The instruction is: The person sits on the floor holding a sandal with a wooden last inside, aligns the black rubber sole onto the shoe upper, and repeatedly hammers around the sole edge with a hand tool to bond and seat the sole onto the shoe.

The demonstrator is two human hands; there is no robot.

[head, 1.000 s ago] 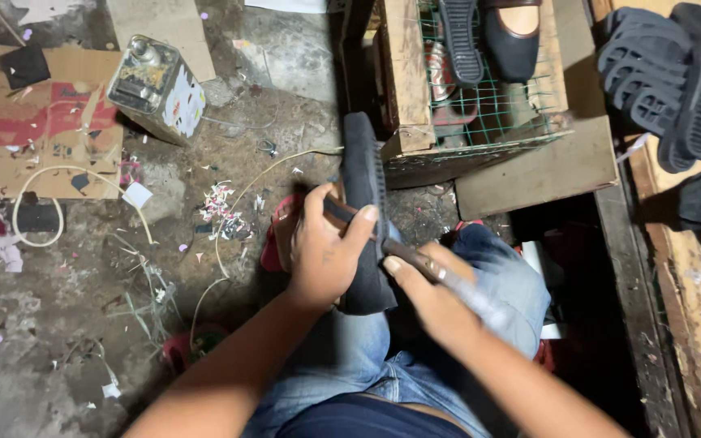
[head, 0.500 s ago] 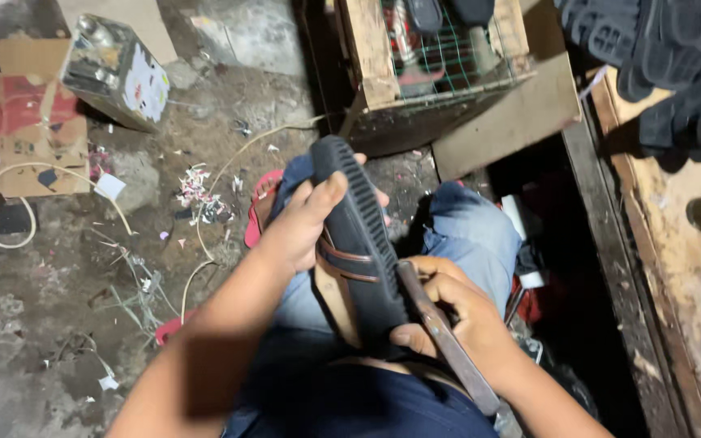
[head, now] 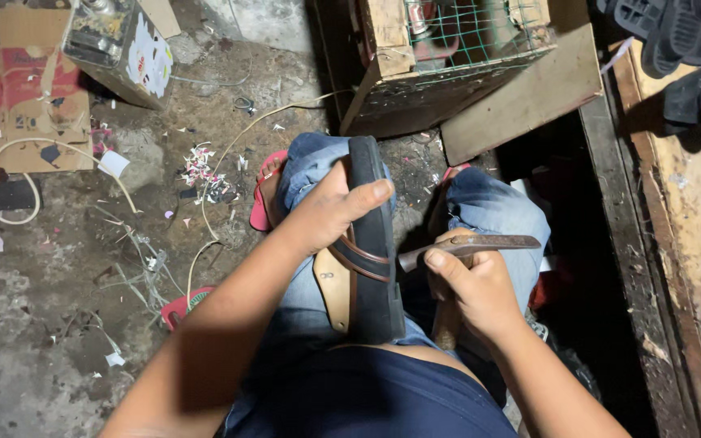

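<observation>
Two bare hands work over a lap in blue jeans (head: pixel 492 207), seen from above, with a dirty concrete floor (head: pixel 34 357) spreading to the left and a worn wooden bench edge (head: pixel 683 268) running down the right side. Ahead of the knees stands a wooden crate (head: pixel 391 49) faced with green wire mesh, and a flat board (head: pixel 521 97) leans against its right end. A flattened cardboard sheet (head: pixel 18 105) lies at far left on the floor, with a dented metal can (head: pixel 115 45) beside it and a pale cord (head: pixel 10 174) looping across the cardboard's edge. Dark rubber soles (head: pixel 683 49) are piled at the top right on the bench.

Resting edge-up on the left thigh is a black-soled sandal (head: pixel 371 243) with brown straps and a tan insole, its toe pointing away from the person. The left hand (head: pixel 322 211) wraps around its upper half, fingers closed over the sole edge, and covers part of the straps. The right hand (head: pixel 468 288) is closed in a fist around the wooden handle of a flat-bladed knife (head: pixel 480 243); the blade lies crosswise just right of the sandal, its tip near the sole. Paper scraps (head: pixel 200 170) litter the floor near a red slipper (head: pixel 265 195) under the left foot.
</observation>
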